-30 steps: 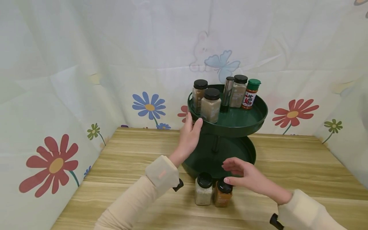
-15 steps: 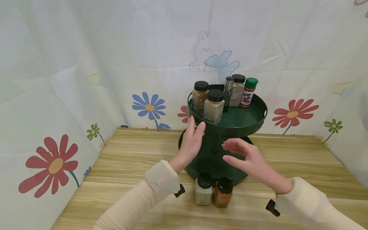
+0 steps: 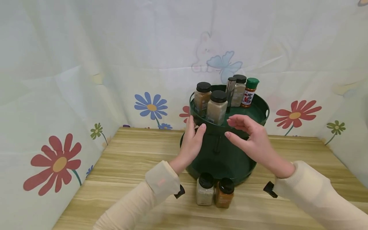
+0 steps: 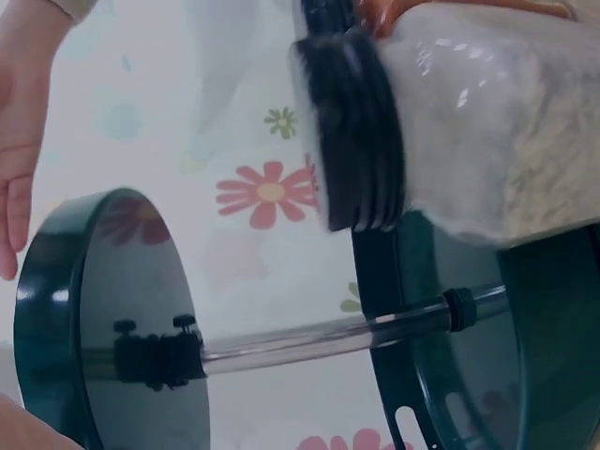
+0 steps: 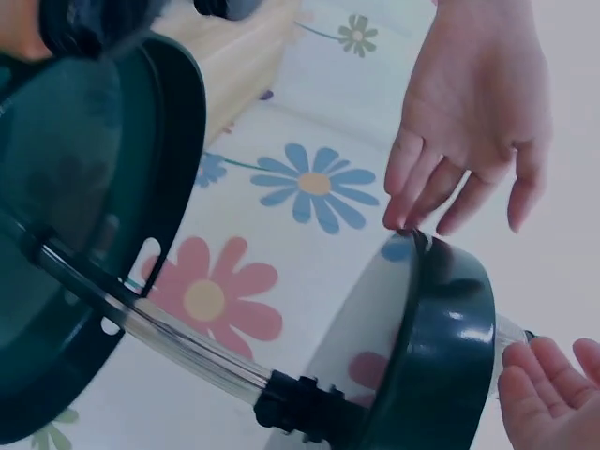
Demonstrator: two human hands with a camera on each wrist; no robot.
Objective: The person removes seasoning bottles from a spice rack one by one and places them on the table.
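A two-tier green turntable rack (image 3: 221,166) stands on the wooden table. My left hand (image 3: 191,145) touches the left side of the upper tier's rim (image 3: 221,129) with extended fingers; in the right wrist view the left fingertips (image 5: 400,214) meet that rim. My right hand (image 3: 256,142), fingers loosely bent and thumb apart, is before the front right of the upper tier, holding nothing. Near the left hand on that tier are a brown spice jar (image 3: 202,103) and a pale powder jar (image 3: 216,112), both black-lidded.
Farther back on the upper tier are a slim dark cylinder (image 3: 231,89), a salt and pepper jar (image 3: 238,94) and a green-capped red bottle (image 3: 248,94). A white-filled jar (image 3: 205,194) and an orange spice jar (image 3: 225,196) stand before the rack. A flowered curtain (image 3: 155,64) hangs behind.
My right hand has risen from beside the front jars to the upper tier's level. The tier has turned slightly, its front jars shifting right. My left hand stays at the rim.
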